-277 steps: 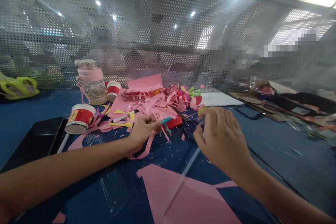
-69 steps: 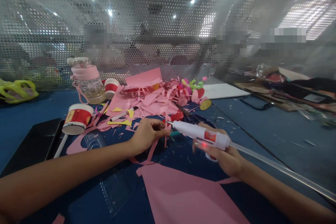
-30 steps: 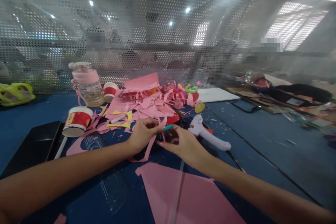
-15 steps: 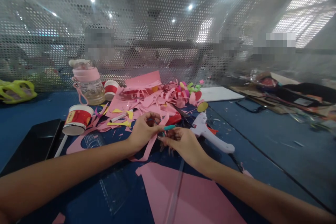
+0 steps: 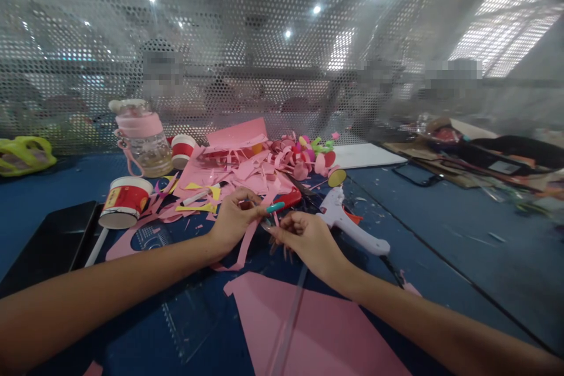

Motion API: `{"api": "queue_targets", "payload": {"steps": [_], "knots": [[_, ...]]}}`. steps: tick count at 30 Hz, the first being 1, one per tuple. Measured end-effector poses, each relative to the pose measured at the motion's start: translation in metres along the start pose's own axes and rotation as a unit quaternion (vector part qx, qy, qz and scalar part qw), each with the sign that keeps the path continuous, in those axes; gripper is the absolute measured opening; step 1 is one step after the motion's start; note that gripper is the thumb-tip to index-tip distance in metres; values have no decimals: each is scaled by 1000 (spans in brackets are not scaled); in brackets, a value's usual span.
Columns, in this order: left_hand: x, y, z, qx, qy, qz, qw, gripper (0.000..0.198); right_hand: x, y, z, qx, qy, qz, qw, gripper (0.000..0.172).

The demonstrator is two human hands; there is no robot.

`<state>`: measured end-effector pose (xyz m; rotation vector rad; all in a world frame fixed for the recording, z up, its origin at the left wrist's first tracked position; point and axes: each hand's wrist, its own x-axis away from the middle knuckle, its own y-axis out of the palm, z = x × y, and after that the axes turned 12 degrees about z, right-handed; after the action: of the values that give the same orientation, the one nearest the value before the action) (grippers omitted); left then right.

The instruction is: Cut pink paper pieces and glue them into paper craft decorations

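My left hand (image 5: 235, 220) is closed in a pinch, with a narrow pink paper strip (image 5: 247, 247) running past its thumb and fingers. A long teal fingernail (image 5: 275, 207) shows at the thumb tip. Close beside it, my right hand (image 5: 308, 241) pinches too, its fingertips almost meeting those of the left. Whatever lies between the right fingertips is too small and blurred to make out. A large pink paper sheet (image 5: 317, 329) lies below the hands, with a translucent stick (image 5: 291, 320) across it. Just right of my right hand lies a white glue gun (image 5: 356, 229).
Pink paper scraps (image 5: 247, 170) are heaped behind the hands. At left are a red-and-white paper cup (image 5: 126, 202), a pink-lidded bottle (image 5: 147, 144) and a black flat case (image 5: 53, 241). A perforated metal panel (image 5: 264, 41) rises behind. Cardboard and odds and ends (image 5: 497, 153) lie far right.
The view has shifted slightly, moving everything a little left. My fingertips stay close together; the left thumb has tilted slightly, and both hands keep their pinch.
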<state>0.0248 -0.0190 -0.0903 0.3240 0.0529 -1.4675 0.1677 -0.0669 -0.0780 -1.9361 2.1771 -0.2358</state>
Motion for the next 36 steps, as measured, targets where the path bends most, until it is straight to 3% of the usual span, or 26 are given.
{"api": "queue_targets", "payload": {"steps": [5, 15, 36], "knots": [[0, -1, 1, -34, 62, 0, 997, 27, -2, 0, 2, 5, 3, -7, 1000, 24], [-5, -6, 3, -59, 121, -17, 991, 21, -3, -5, 4, 11, -13, -26, 1000, 31], [-11, -9, 0, 20, 57, -52, 997, 17, 0, -12, 5, -17, -35, -49, 998, 30]]}}
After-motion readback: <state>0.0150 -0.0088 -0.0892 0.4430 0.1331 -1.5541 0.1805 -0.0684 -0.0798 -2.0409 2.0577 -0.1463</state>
